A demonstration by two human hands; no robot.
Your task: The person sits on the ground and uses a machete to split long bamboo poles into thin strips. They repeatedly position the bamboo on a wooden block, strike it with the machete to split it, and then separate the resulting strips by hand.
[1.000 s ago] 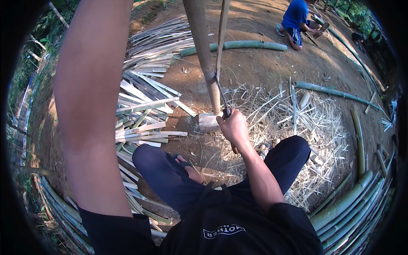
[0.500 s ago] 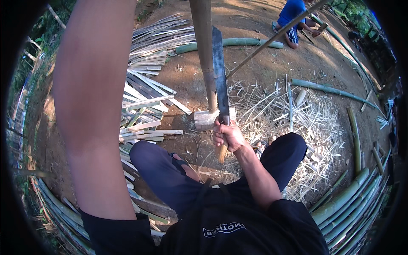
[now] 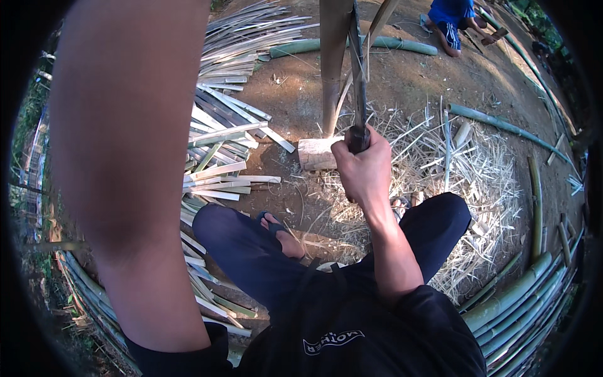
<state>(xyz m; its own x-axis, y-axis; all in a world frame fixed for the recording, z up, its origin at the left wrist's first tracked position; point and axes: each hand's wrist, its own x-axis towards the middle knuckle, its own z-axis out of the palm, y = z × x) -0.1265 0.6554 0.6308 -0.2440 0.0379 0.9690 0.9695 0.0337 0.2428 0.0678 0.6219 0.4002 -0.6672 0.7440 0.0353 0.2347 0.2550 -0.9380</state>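
My right hand (image 3: 367,166) is wrapped round the handle of a machete (image 3: 359,81), its long dark blade pointing away from me and seen nearly edge-on. Just left of the blade, a brown length of split bamboo (image 3: 331,69) stands upright, its lower end on a pale wooden block (image 3: 316,154). A thin bamboo strip (image 3: 381,17) bows away from its right side, partly behind the blade. My left arm (image 3: 129,176) reaches up past the top edge, so the left hand is out of the picture.
Cut bamboo slats (image 3: 232,135) are heaped on the left. Pale shavings (image 3: 483,195) cover the ground right of the block. Green bamboo poles (image 3: 515,308) lie at lower right, and another pole (image 3: 402,44) lies ahead. A person in blue (image 3: 452,16) crouches at far right, holding a tool.
My right hand and the machete have moved up and slightly right, and the blade has turned edge-on. The thin strip now stands steeper and closer to the bamboo.
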